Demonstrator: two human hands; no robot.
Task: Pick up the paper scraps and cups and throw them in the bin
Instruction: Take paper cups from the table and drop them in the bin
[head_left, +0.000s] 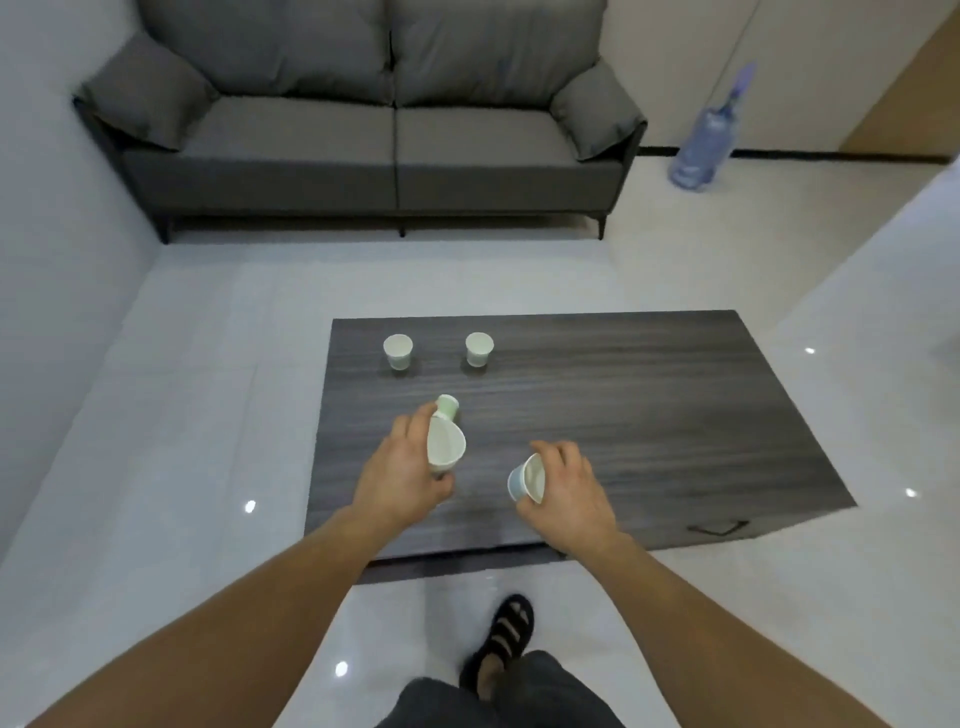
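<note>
Gripping a tilted white cup with the left hand and a bluish cup with the right hand, fingers curled round each, at the worktop's 6 o'clock side, a person risked bumping the green cup just beyond, toward 11 o'clock.

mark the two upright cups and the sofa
left upright cup (398, 347): head view, inside its open mouth
right upright cup (479, 345): head view, inside its open mouth
sofa (291, 130): head view, left seat cushion

Green cup partly behind held white cup
</note>
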